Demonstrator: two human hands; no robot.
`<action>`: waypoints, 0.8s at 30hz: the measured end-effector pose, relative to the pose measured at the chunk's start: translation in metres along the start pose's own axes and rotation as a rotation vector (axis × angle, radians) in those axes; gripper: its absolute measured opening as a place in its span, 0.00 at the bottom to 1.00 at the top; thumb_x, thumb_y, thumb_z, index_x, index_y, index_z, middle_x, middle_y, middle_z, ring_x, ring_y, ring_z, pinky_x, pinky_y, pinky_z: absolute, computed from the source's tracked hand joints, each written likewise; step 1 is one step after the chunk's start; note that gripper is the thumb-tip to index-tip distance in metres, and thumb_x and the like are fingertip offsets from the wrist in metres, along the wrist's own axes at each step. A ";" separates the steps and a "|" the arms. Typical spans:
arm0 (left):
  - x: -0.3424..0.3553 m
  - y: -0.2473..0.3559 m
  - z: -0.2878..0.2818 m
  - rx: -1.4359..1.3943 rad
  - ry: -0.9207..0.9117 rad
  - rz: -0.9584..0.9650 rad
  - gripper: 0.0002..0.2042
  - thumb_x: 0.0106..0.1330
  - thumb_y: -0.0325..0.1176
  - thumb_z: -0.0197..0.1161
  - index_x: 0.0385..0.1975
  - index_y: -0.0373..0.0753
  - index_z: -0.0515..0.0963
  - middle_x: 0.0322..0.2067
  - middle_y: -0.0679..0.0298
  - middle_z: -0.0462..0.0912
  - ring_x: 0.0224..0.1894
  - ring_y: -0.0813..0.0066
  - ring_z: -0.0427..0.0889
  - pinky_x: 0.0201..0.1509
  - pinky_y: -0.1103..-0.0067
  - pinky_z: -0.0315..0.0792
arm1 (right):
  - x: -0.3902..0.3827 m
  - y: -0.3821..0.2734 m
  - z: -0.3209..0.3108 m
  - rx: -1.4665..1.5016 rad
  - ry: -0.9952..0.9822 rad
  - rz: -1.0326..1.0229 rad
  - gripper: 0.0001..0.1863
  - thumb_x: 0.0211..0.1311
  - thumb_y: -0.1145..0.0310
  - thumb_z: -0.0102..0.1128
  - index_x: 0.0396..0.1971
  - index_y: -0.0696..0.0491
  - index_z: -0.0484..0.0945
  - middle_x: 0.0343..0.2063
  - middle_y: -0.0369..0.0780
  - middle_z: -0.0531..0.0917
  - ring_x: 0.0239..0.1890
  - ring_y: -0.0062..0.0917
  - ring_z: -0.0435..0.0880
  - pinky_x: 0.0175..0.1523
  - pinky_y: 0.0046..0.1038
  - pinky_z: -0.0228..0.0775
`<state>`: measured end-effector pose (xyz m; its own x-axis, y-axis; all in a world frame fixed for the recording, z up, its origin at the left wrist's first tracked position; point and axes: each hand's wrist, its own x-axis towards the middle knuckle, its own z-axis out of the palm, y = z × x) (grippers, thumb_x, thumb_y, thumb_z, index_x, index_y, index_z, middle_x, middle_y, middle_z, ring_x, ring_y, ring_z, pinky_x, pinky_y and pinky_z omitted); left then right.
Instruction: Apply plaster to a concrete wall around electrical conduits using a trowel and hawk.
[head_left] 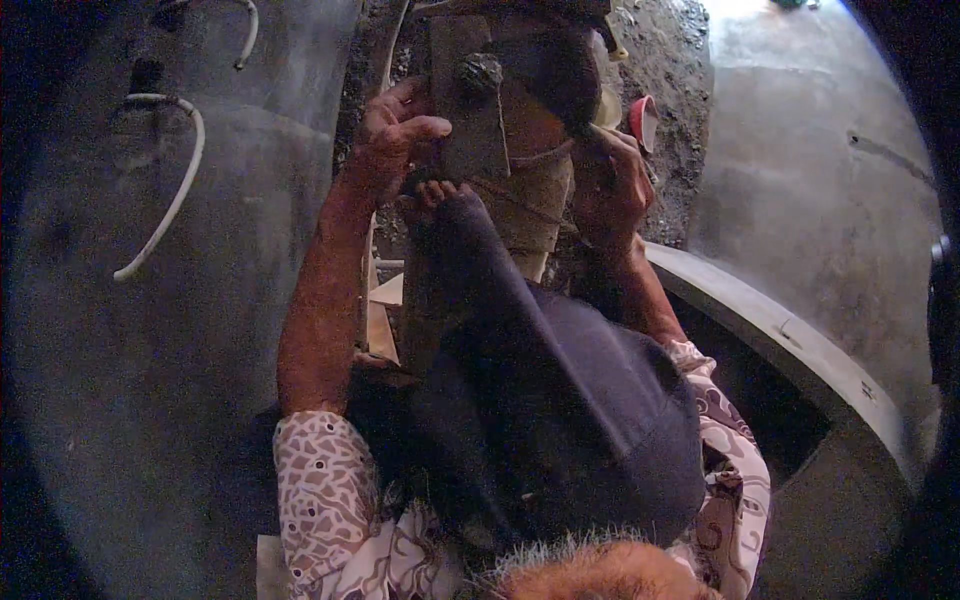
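My left hand (392, 135) is beside the left edge of an upright flat brown board (465, 130), thumb out and apart from the fingers. Some of its fingertips are lost in shadow. My right hand (612, 185) is closed at the lower right side of a dark rounded piece (560, 75); what its fingers grip is hidden in the dark. A dark rough lump (483, 72) sits on the board, and a thin cord (502, 125) hangs down from it. The toes of my bare foot (440, 190) rest near the board's lower edge, below my left hand.
A pale bent hose (190, 165) lies on the grey floor at left. To the right, a small red-rimmed dish (643, 122) lies on dark gritty ground (675, 90). A pale curved rim (790, 340) arcs beside my right arm. Paper-like scraps (380, 325) lie by my left forearm.
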<state>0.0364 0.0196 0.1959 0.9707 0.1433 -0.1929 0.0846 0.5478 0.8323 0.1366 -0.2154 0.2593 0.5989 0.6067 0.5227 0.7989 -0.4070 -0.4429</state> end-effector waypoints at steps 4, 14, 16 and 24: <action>0.003 -0.009 -0.011 -0.029 -0.027 0.020 0.24 0.54 0.27 0.62 0.53 0.33 0.70 0.46 0.60 0.79 0.43 0.74 0.79 0.49 0.76 0.73 | -0.006 -0.010 -0.010 -0.025 0.040 0.172 0.08 0.59 0.72 0.62 0.38 0.56 0.78 0.31 0.42 0.82 0.32 0.23 0.81 0.37 0.25 0.72; 0.004 0.036 0.024 0.198 0.077 0.125 0.24 0.53 0.26 0.62 0.53 0.35 0.71 0.47 0.63 0.79 0.46 0.72 0.78 0.52 0.73 0.72 | -0.022 -0.019 -0.050 0.473 -0.348 0.869 0.13 0.57 0.66 0.61 0.35 0.61 0.78 0.28 0.42 0.83 0.31 0.21 0.80 0.38 0.25 0.71; 0.007 0.024 0.017 0.195 0.071 0.233 0.25 0.53 0.29 0.64 0.53 0.35 0.70 0.48 0.61 0.79 0.48 0.68 0.78 0.53 0.71 0.72 | -0.012 -0.023 -0.043 0.427 -0.376 0.805 0.14 0.57 0.65 0.61 0.35 0.61 0.79 0.28 0.42 0.83 0.30 0.22 0.80 0.38 0.26 0.71; 0.012 -0.008 0.015 0.517 0.185 0.145 0.34 0.48 0.26 0.71 0.58 0.37 0.65 0.52 0.59 0.75 0.50 0.67 0.76 0.54 0.71 0.72 | -0.003 0.006 -0.003 0.364 -0.325 0.700 0.16 0.58 0.61 0.60 0.36 0.59 0.80 0.28 0.43 0.84 0.33 0.26 0.82 0.41 0.27 0.71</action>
<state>0.0508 0.0044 0.1953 0.9290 0.3544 -0.1068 0.0978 0.0431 0.9943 0.1398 -0.2222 0.2568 0.8577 0.4854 -0.1694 0.1491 -0.5502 -0.8216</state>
